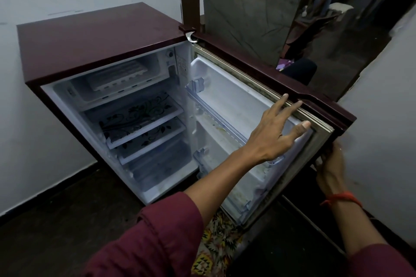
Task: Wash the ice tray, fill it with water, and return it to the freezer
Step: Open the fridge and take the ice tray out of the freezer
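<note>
The tray (117, 75) in the freezer (155, 63) looked light, stiff, probably frost-slick, best taken by its front rim; left hand (274, 132) spread empty, right hand (331, 164) gripped the door (225, 87).

The small maroon fridge (90, 38) stands on the dark floor (56, 220), its door (236, 96) swung wide. A white ice tray (119, 75) lies flat in the freezer compartment (90, 96) at the top. Beneath come the upper shelf (139, 114) and lower shelf (153, 139), both glass printed with black flowers, then a clear drawer (162, 164).
</note>
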Tool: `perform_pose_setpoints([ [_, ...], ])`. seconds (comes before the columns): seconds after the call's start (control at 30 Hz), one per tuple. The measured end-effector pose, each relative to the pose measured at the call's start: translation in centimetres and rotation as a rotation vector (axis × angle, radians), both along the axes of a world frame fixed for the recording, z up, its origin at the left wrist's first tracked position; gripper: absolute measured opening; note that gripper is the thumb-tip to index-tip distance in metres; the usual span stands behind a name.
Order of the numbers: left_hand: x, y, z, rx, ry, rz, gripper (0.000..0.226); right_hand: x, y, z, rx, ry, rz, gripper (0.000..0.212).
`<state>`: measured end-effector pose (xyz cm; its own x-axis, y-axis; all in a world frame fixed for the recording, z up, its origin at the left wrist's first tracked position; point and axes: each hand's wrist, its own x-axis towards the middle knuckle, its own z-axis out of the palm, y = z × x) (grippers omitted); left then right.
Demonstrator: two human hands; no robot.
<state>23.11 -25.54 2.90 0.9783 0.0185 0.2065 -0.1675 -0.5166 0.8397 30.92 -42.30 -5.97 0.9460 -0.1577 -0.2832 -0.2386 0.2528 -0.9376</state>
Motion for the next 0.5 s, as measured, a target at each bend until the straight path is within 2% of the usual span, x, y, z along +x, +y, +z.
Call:
perform_pose_setpoints([
  [0.17, 0.6, -0.1, 0.1, -0.001, 0.008, 0.004, 0.06, -1.8, 0.5, -2.9, -0.009, -0.02, -0.204, 0.035],
  [0.3, 0.8, 0.3, -0.1, -0.015, 0.005, 0.016, 0.059, -5.4, 1.9, -4.5, -0.096, -0.075, -0.259, 0.031],
  [0.43, 0.1, 1.3, -1.1, -0.039, -0.014, 0.047, 0.057, -7.5, 2.6, -6.8, -0.207, -0.098, -0.297, 0.018],
  [0.5, -0.4, 2.6, -2.0, -0.053, -0.016, 0.098, 0.056, -8.8, 3.5, -7.4, -0.246, -0.114, -0.255, 0.016],
])
